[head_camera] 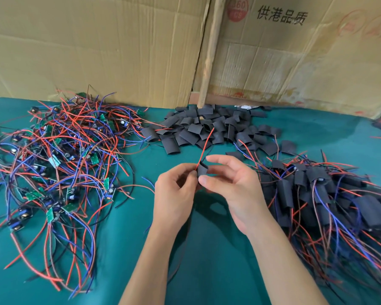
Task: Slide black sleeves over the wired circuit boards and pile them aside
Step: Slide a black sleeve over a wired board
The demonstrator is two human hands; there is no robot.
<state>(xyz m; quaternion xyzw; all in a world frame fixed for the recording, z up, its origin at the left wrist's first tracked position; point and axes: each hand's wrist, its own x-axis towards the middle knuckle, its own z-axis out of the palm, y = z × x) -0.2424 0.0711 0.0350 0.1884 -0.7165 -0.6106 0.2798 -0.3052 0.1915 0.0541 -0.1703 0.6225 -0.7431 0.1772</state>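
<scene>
Both hands meet over the green tabletop (207,249): left hand (174,190) pinches a red wire (205,146), right hand (233,186) pinches a black sleeve (202,170). Bare boards (59,155) lie left, loose sleeves (207,126) behind, sleeved boards (317,194) right.

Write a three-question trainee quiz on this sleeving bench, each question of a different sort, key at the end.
1. True or false: the pile of bare boards lies left of the hands.
2. Which hand pinches the black sleeve? A left hand B right hand
3. Fill in: the wire rising from the sleeve is ____.

Key: 1 true; 2 B; 3 red. The finished pile lies right, the empty sleeves behind.
</scene>
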